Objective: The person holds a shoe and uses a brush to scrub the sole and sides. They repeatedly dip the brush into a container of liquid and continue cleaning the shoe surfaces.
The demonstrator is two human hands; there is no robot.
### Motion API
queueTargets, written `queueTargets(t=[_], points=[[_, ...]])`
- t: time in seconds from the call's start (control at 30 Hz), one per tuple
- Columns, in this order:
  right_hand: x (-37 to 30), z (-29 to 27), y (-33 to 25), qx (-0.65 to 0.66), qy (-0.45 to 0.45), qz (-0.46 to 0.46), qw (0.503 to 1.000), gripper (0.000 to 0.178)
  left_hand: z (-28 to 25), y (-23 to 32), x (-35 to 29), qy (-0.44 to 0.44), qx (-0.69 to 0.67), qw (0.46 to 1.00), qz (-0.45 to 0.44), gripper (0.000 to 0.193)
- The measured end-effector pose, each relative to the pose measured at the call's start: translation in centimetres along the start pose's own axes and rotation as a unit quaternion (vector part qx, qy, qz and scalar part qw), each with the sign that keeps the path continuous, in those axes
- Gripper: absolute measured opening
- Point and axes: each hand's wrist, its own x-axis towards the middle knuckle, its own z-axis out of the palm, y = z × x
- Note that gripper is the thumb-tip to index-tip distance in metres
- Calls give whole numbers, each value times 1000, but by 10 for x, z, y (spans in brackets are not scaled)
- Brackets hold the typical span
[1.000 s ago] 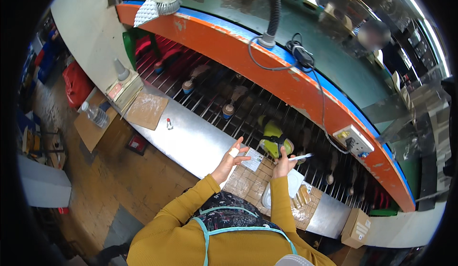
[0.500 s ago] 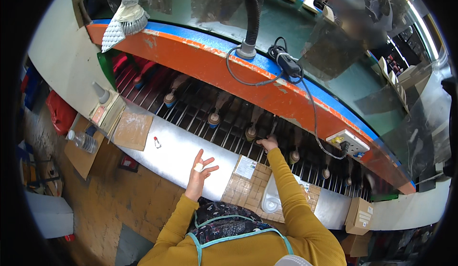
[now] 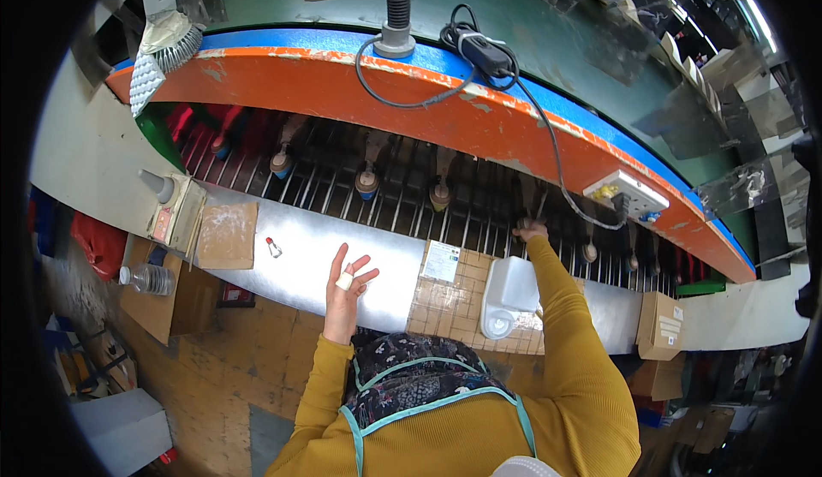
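One apron [image 3: 428,383], dark, flowered, pale-edged: nearest item. One left hand [image 3: 342,304], bare, white wrap on a finger; fingers spread, holding nothing, over the metal ledge [image 3: 377,259]. Best kept there, I judge, free to steady whatever comes off the bars.

One patterned board [image 3: 432,316] on the ledge, bearing a printed card [image 3: 441,261] and a white tray [image 3: 515,282]. The right sleeve [image 3: 569,293] runs close by the tray; the elbow should stay high, lest it drag.

One right hand [image 3: 532,229], reaching over the barred rack [image 3: 402,211], beside a dark, indistinct form. Whether the fingers are closed on anything, I cannot tell from where I stand. A firm, low hold and a straight lift would seem soundest here.

Several upright forms [image 3: 440,196] on the rack, some left of that hand, some right; neighbours ought not be knocked. Farthest: orange beam [image 3: 308,83], with a hanging cable [image 3: 561,156].
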Motion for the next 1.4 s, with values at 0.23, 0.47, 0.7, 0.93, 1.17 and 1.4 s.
queueTargets(t=[0.23, 0.47, 0.7, 0.93, 1.17, 1.4], points=[[4, -23, 1, -69, 72, -78, 992, 79, 10, 0, -8, -40, 17, 999, 8, 64], [-14, -97, 23, 158, 113, -95, 976, 82, 33, -17, -15, -124, 20, 991, -46, 67], [-219, -149, -31, 469, -32, -214, 856, 56, 70, -20, -11, -291, -49, 940, -171, 77], [-330, -96, 19, 491, -135, -376, 774, 61, 114, -42, -44, -438, -283, 805, -282, 103], [-346, -19, 126, 327, 31, -179, 927, 26, 93, -36, -71, -369, -165, 915, 16, 126], [-337, 21, 117, 86, 278, -172, 941, 10, 142, 54, -101, -176, -68, 909, 372, 135]])
